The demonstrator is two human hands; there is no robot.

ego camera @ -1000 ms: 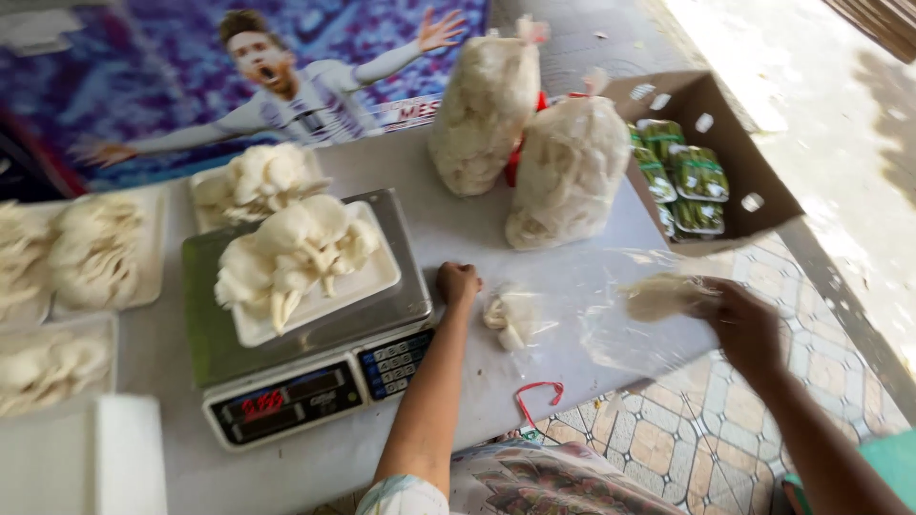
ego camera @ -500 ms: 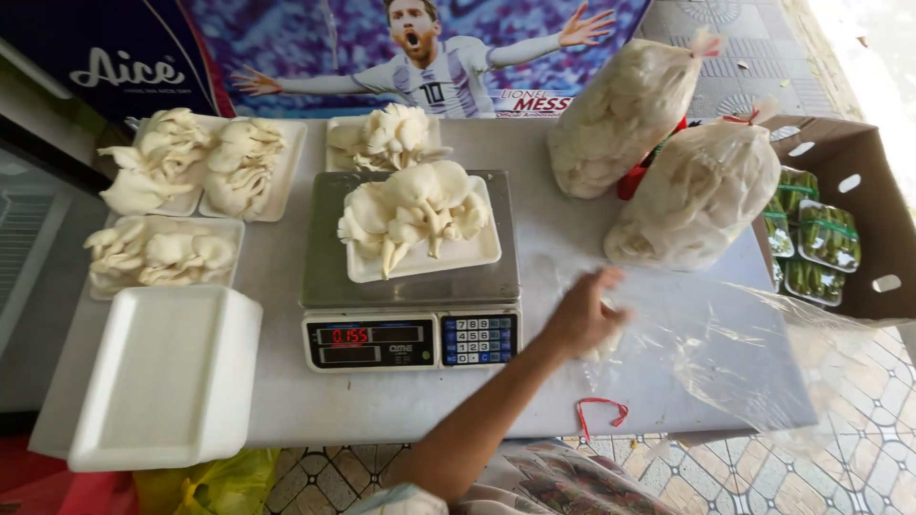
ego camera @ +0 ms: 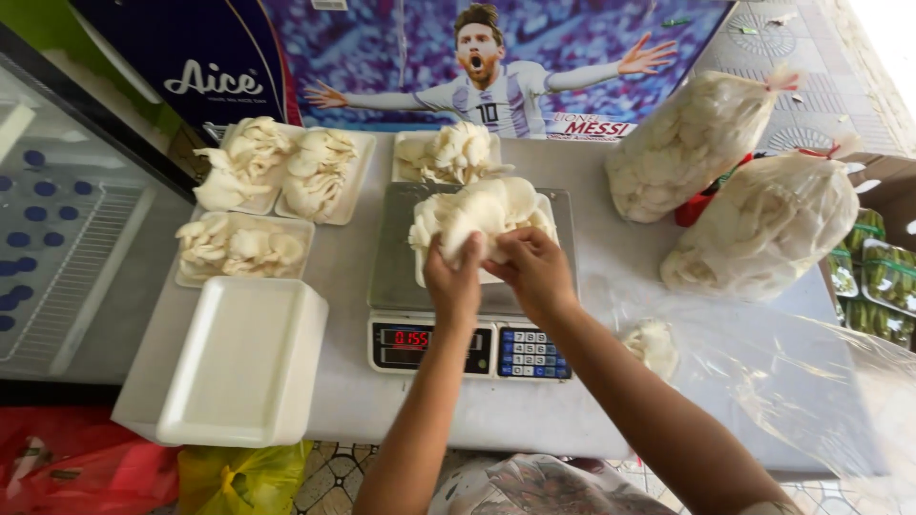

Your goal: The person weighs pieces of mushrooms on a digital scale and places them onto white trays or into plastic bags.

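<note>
While weighed, pale ruffled mushrooms (ego camera: pixel 482 212)

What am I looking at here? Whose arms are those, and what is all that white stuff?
The picture comes from a camera worn on a person's head, looking down, so the two arms reaching in from the bottom belong to that person. The left hand and the right hand are both on a pile of white mushrooms. The pile sits in a white tray on a kitchen scale, the grey machine with red digits and number buttons that shows weight.

All of this is on a grey table. Behind and left of the scale are more filled trays of mushrooms. In front on the left is a stack of empty trays. On the right stand two big clear bags full of mushrooms, tied at the top, and a small loose clump lies near the right arm.
</note>
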